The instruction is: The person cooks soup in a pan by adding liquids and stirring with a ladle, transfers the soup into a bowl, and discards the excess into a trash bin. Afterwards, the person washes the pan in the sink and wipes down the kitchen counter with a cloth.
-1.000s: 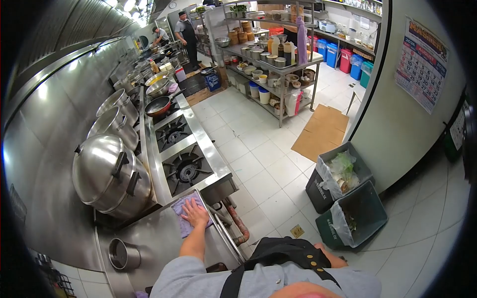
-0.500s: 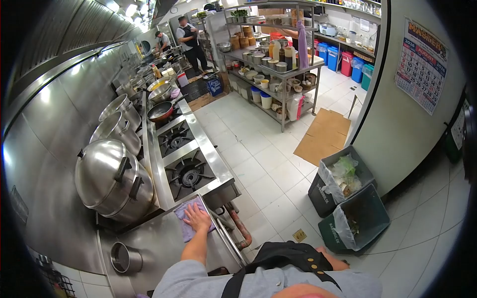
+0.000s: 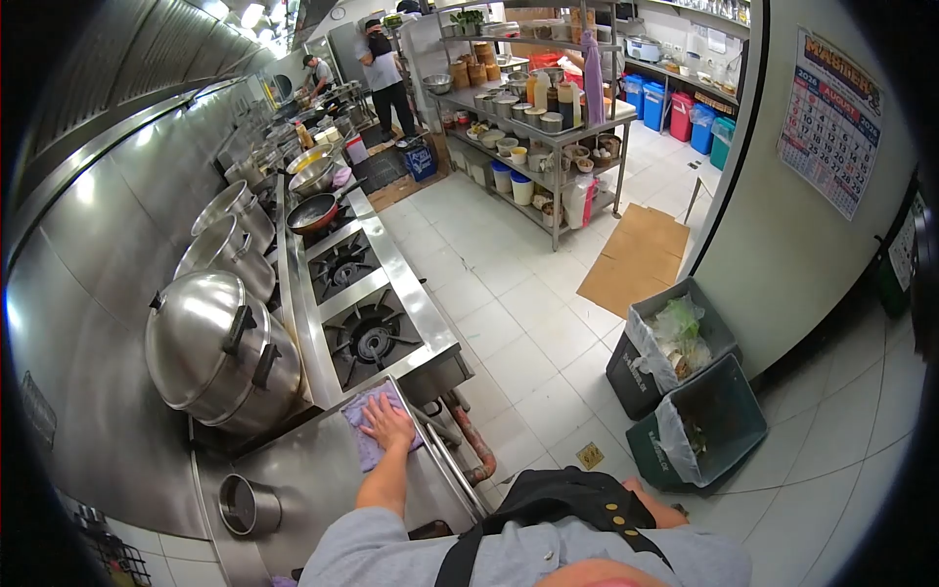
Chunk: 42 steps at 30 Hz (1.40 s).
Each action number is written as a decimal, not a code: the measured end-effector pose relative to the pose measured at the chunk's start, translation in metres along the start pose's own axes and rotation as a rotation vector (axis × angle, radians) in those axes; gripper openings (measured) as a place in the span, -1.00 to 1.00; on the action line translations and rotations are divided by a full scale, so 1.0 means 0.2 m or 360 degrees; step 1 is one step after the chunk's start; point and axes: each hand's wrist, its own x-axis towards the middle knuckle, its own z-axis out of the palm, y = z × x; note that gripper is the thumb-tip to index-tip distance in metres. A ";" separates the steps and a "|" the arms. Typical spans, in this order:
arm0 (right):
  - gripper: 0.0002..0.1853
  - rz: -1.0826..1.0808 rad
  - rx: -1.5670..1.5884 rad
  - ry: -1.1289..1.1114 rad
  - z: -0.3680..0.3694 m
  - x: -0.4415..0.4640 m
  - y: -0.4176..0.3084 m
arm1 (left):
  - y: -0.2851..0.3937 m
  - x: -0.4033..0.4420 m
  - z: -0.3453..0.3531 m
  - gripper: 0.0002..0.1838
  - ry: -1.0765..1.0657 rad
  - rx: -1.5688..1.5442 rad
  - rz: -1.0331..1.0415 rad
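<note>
My left hand point(image 3: 389, 425) lies flat on a folded purple cloth point(image 3: 370, 452), fingers spread. Beneath the cloth is a stainless steel counter point(image 3: 328, 484), close to its raised front edge and the end of the stove. A small steel pot point(image 3: 247, 506) stands on the same counter, to the left of my forearm. On my right side, part of my right arm point(image 3: 657, 505) shows beside the black apron point(image 3: 558, 499); its fingers cannot be made out.
A gas stove point(image 3: 445, 349) adjoins the counter, with a frying pan point(image 3: 315, 212) farther back. A large lidded steamer pot point(image 3: 220, 342) stands by the wall. Two waste bins point(image 3: 748, 430) and a cardboard sheet point(image 3: 636, 259) are on the floor. Two people work at the back.
My left hand stays on the cloth in nearly the same place. One person at the back has turned round. The view has shifted slightly.
</note>
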 end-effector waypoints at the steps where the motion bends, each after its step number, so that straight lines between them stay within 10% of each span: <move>1: -0.55 0.0012 0.0026 -0.0006 0.00 -0.01 0.01 | 0.00 0.00 0.00 -0.44 -0.0004 0.0003 -0.0010; 42: -0.52 -0.0025 0.0018 0.0050 0.05 0.09 0.08 | -0.01 0.00 0.00 -0.43 0.0013 -0.0014 0.0032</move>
